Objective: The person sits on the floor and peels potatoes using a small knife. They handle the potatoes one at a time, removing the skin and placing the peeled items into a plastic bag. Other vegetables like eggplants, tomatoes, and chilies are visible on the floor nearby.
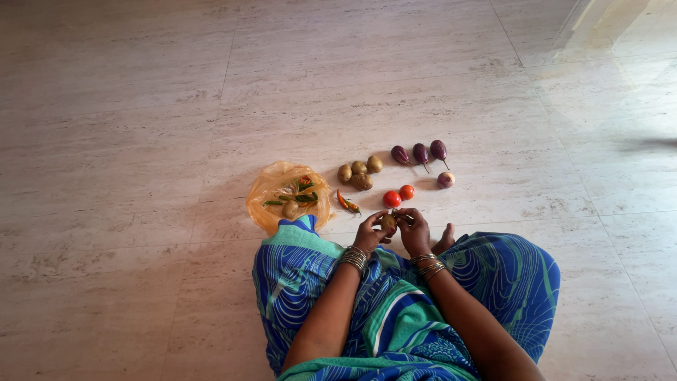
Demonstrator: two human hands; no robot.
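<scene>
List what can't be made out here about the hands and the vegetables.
- Head view: potato mostly covered by the left hand and right hand.
- Contents of the plastic bag too small and veiled by film.
- Round item beside the eggplants: too small to identify.

Home: tiled floor (pixel 423 85), vegetables (pixel 361 174)

Four potatoes (pixel 360 174), three aubergines (pixel 420 152), onion (pixel 445 179), two tomatoes (pixel 398 195), chillies (pixel 347 203), yellow plastic bag (pixel 271 194) on tiled floor (pixel 141 141).
</scene>
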